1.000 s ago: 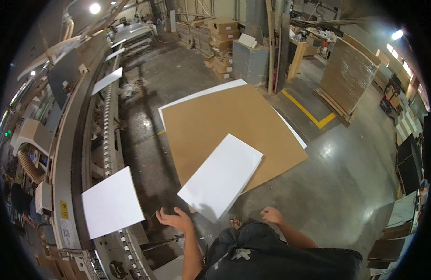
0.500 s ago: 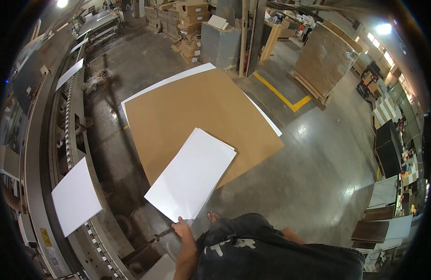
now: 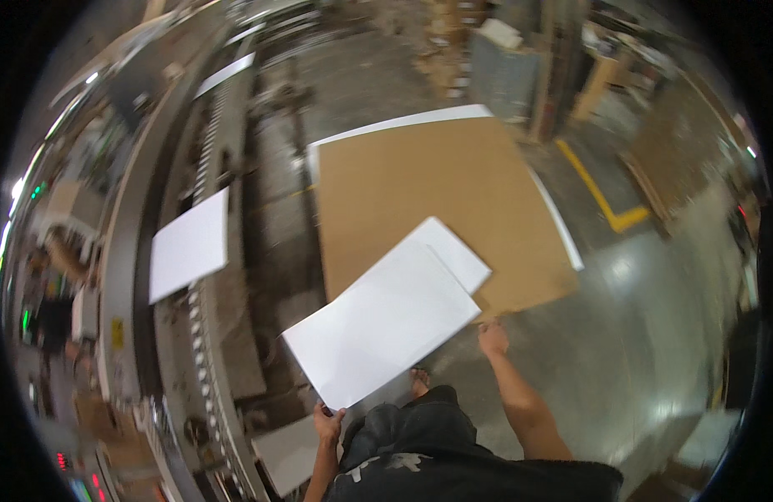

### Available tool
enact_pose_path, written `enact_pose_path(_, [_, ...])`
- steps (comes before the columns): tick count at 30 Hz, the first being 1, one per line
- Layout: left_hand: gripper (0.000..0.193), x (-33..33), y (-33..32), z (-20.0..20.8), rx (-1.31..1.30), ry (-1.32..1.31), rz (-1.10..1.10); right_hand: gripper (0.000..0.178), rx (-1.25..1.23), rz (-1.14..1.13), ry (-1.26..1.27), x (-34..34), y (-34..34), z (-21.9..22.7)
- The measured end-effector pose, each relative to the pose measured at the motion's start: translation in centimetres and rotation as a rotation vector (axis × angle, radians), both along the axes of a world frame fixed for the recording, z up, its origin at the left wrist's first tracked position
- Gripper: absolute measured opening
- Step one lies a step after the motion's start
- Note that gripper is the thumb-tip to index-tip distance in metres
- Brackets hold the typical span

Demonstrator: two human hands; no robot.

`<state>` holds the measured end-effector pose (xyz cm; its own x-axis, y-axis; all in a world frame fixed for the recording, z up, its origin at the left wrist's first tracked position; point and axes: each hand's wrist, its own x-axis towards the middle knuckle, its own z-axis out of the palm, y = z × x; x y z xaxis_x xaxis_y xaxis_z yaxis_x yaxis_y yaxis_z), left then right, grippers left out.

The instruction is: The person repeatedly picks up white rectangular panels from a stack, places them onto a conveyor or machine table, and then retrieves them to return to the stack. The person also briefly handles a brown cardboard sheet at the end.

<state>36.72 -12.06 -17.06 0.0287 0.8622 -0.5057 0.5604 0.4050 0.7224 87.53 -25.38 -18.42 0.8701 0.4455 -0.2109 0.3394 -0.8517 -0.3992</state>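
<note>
My left hand (image 3: 329, 423) is closed on the near left corner of a white rectangular panel (image 3: 382, 322). This panel lies slanted over a second white panel (image 3: 458, 256), whose far end sticks out from under it. Beneath both is a large brown sheet (image 3: 420, 180) on a stack, with white edges showing at its far and right sides. My right hand (image 3: 493, 338) is close to the panel's right corner, at the near edge of the brown sheet. Its fingers look bent but blurred, and I cannot tell whether they touch anything.
On the left runs a long machine with a conveyor (image 3: 204, 335), carrying a white panel (image 3: 190, 244) and others farther back. Another pale board (image 3: 288, 452) lies low beside my left arm. Yellow floor tape (image 3: 600, 194) and a tall wrapped stack (image 3: 683, 155) stand beyond on the right.
The view has swung left. The upper white panel has turned and shifted off the one below, its near left corner still in my left hand. My right arm has come into view beside it.
</note>
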Motion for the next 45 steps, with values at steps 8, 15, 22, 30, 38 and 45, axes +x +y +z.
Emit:
enact_pose_path(8, [0.076, -9.9, -5.8, 16.3, 0.090, -0.052, 0.377, 0.063, 0.204, 0.264, 0.433, -5.1, 5.6, -10.8])
enact_pose_path(15, [0.057, -18.9, -10.3, 20.9, 0.303, -0.072, 0.674, 0.057, 0.344, -0.003, 0.552, -21.2, 3.2, -12.8])
enact_pose_path(22, [0.045, -32.8, -12.5, 17.3, 0.491, -0.368, 1.310, 0.045, 0.504, 0.136, 0.731, -34.7, 5.3, 1.2])
enact_pose_path(30, [0.032, -42.0, -11.3, 13.7, 0.530, -0.611, 1.468, 0.036, 0.556, 0.307, 0.719, -50.5, 3.3, 10.9])
enact_pose_path(38, [0.040, -45.0, -6.4, 10.6, 0.590, -0.898, 1.563, 0.034, 0.282, 0.697, 0.799, -59.1, -0.1, 16.5])
enact_pose_path(45, [0.042, -49.5, -2.7, 7.0, 0.562, -0.652, 1.687, 0.043, 0.134, 0.737, 1.132, -64.3, 0.2, 19.9])
